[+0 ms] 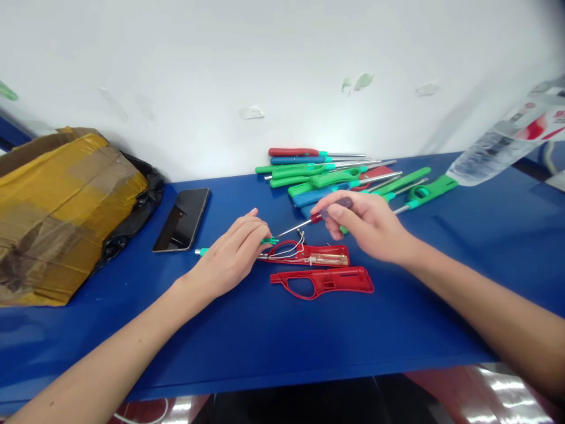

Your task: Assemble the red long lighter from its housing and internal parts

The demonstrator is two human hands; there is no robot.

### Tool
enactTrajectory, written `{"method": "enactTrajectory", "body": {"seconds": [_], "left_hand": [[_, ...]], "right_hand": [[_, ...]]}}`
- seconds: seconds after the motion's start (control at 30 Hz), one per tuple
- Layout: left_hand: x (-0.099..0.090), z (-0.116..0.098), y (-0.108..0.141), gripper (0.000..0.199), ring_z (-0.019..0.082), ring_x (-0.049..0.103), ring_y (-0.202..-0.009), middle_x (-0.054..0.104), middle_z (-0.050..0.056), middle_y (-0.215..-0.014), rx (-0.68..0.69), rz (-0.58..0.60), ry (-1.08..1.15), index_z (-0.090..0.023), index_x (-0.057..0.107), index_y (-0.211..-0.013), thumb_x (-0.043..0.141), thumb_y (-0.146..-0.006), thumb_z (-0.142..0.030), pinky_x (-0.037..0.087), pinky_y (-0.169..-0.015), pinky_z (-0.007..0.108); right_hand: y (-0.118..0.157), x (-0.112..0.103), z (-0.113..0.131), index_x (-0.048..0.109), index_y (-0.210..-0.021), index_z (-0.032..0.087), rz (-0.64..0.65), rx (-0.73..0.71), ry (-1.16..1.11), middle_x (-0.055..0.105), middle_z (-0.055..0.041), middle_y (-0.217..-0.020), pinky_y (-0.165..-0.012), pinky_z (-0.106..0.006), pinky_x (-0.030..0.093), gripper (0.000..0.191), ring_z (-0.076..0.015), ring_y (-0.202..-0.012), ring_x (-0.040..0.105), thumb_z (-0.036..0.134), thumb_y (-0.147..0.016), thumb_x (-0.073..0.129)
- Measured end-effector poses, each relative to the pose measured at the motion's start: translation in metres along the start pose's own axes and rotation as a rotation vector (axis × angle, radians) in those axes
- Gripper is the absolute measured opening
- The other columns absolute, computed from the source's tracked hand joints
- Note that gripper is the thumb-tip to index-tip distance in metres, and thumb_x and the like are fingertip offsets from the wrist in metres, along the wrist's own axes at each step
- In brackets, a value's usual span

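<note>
Blue table point(309, 341) spans mid & lower frame. Ctr: R hand point(371, 222) & L hand point(232, 250), both w/ fingers closed; can't tell if L also grips what's under its palm. Just below ctr: opened red lighter point(304, 256), then loose red half point(324, 278) lower. Screwdriver point(315, 217) grasped in R; green part point(268, 241) apparently pinched in L fingertips. Lighter prob. light, stiff, slick; white wires point(286, 255) flexible, likely fragile: best hold shell edges.
</note>
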State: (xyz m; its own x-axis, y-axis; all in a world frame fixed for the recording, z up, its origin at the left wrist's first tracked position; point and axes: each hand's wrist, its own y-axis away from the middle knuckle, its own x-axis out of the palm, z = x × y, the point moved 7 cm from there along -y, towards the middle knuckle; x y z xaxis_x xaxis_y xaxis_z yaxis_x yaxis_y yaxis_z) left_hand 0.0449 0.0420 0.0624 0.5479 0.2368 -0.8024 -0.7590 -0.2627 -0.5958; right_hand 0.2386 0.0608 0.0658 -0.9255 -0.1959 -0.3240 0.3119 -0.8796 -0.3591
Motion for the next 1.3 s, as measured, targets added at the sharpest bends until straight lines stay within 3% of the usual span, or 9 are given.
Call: {"method": "enactTrajectory", "body": {"seconds": [0.33, 0.5, 0.93, 1.07, 1.3], "left_hand": [[-0.009, 0.009, 0.004, 0.023, 0.020, 0.060, -0.104, 0.062, 0.012, -0.105, -0.057, -0.085, 0.178, -0.010, 0.054, -0.110, 0.058, -0.088, -0.001, 0.049, -0.109, 0.051], [-0.013, 0.005, -0.001, 0.020, 0.019, 0.060, -0.103, 0.060, 0.011, -0.104, -0.046, -0.034, 0.139, -0.010, 0.054, -0.110, 0.056, -0.090, -0.004, 0.049, -0.110, 0.051], [-0.023, 0.012, 0.001, 0.021, 0.017, 0.062, -0.103, 0.064, 0.007, -0.104, -0.106, -0.108, 0.118, -0.016, 0.055, -0.111, 0.056, -0.092, -0.007, 0.050, -0.109, 0.050], [-0.026, 0.014, 0.002, 0.017, 0.015, 0.065, -0.098, 0.066, 0.005, -0.101, -0.131, -0.160, 0.105, -0.017, 0.056, -0.107, 0.057, -0.092, -0.009, 0.051, -0.108, 0.049], [-0.022, 0.018, 0.006, 0.017, 0.015, 0.068, -0.097, 0.067, 0.004, -0.096, -0.200, -0.279, 0.213, -0.017, 0.055, -0.105, 0.058, -0.091, -0.007, 0.052, -0.106, 0.048]], "right_hand": [[-0.003, 0.002, -0.013, 0.069, -0.100, 0.018, 0.012, 0.063, -0.343, 0.054, 0.0032, -0.063, -0.053, -0.023, 0.042, 0.024, -0.0089, -0.055, 0.051, 0.039, -0.096, 0.057], [-0.002, 0.008, -0.025, 0.071, -0.095, 0.017, -0.053, 0.178, -0.544, 0.049, 0.0039, -0.062, -0.051, -0.022, 0.039, 0.024, -0.0079, -0.054, 0.050, 0.040, -0.091, 0.065], [0.004, 0.018, -0.029, 0.069, -0.087, 0.017, -0.189, 0.321, -0.678, 0.043, 0.0048, -0.061, -0.050, -0.024, 0.038, 0.026, -0.0092, -0.054, 0.042, 0.043, -0.083, 0.072], [0.004, 0.015, -0.022, 0.068, -0.088, 0.017, -0.208, 0.266, -0.625, 0.044, 0.0045, -0.061, -0.050, -0.024, 0.038, 0.025, -0.0091, -0.054, 0.043, 0.042, -0.085, 0.070], [0.011, 0.004, 0.002, 0.069, -0.097, 0.021, -0.243, 0.002, -0.323, 0.050, 0.0035, -0.062, -0.054, -0.027, 0.042, 0.022, -0.0110, -0.055, 0.050, 0.039, -0.097, 0.056]]}}
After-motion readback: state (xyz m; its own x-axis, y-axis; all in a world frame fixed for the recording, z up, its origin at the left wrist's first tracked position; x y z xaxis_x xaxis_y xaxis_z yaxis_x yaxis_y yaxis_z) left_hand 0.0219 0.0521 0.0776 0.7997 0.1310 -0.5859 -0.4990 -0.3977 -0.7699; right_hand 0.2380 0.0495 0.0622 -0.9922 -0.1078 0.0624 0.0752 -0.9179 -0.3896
